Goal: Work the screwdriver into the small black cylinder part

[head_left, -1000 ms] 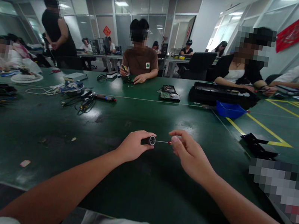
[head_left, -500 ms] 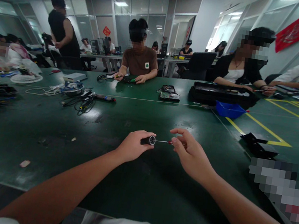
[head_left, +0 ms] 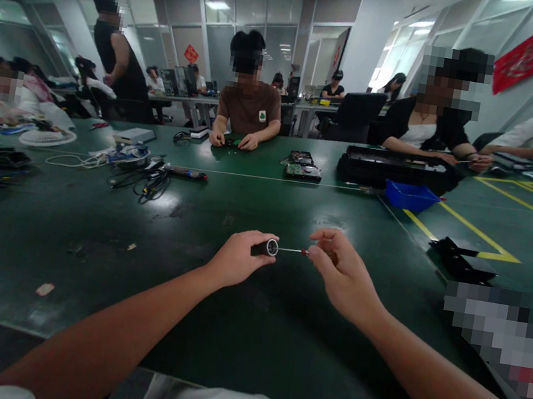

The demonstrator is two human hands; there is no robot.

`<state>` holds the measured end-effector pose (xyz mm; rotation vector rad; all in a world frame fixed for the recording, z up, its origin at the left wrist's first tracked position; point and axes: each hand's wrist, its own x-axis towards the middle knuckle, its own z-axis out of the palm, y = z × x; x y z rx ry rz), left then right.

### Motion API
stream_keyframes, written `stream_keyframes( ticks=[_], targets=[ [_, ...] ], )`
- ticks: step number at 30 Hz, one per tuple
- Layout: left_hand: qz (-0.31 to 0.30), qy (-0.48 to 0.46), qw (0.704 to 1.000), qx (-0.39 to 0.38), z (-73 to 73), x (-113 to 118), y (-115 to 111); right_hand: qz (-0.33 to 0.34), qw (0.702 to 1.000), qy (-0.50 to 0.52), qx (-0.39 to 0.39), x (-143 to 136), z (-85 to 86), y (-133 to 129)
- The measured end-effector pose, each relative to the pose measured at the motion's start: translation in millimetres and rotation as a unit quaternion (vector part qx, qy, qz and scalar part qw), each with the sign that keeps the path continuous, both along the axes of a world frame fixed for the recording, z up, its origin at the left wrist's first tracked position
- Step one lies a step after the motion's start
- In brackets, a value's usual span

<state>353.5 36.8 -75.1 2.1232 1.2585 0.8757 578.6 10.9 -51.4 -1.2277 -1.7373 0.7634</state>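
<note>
Just above the green table, my left hand [head_left: 240,259] is closed around a short black cylinder [head_left: 271,248] with a silvery ring at its near end. Thumb and fingers pinch it from below and above. A screwdriver [head_left: 293,250] with a thin metal shaft and a red part by its handle lies level between my hands, its tip at the cylinder's right side. Whether the tip sits inside the cylinder I cannot tell. My right hand [head_left: 336,268] grips the screwdriver's handle, most of which is hidden behind the thumb and palm.
A green table [head_left: 205,331] stretches ahead. Cables [head_left: 148,177] lie to the left, a circuit-board assembly [head_left: 303,167] further back. At the right stand a blue bin [head_left: 409,196], a long black casing [head_left: 397,170] and a black bracket [head_left: 462,259]. Several people sit around the table.
My right hand's fingers have curled slightly and shifted on the screwdriver's handle. My left hand and the black cylinder have stayed in place.
</note>
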Motion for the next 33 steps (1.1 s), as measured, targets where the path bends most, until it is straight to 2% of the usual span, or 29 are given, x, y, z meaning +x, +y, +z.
stream_keyframes(
  ticks=[4,7,9,12,16,20,24,29,33],
  targets=[
    [-0.025,0.032,0.999,0.026,3.8,2,-3,-0.009,0.992,0.124,-0.032,-2,-2.3,7],
    [-0.041,0.096,0.991,0.083,5.1,3,-4,-0.037,0.964,0.243,-0.104,-1,-7.8,17],
    [-0.029,0.114,0.989,0.089,4.0,2,-3,-0.063,0.954,0.269,-0.117,1,-12.2,21],
    [-0.020,0.112,0.991,0.070,0.9,0,-1,-0.074,0.959,0.260,-0.088,1,-17.3,23],
    [-0.024,0.098,0.993,0.055,0.1,-1,-1,-0.048,0.969,0.234,-0.059,0,-18.8,19],
    [-0.036,0.087,0.995,0.044,1.7,1,-4,-0.021,0.983,0.182,-0.034,-1,-14.5,14],
    [-0.029,0.078,0.996,0.035,1.8,1,-3,-0.028,0.991,0.131,-0.031,-2,-8.2,11],
    [0.007,0.070,0.997,0.009,5.6,3,-4,-0.038,0.991,0.129,-0.016,-4,-7.8,9],
    [0.012,0.071,0.997,0.001,8.5,4,-6,-0.041,0.991,0.124,-0.011,-3,-6.1,9]
  ],
)
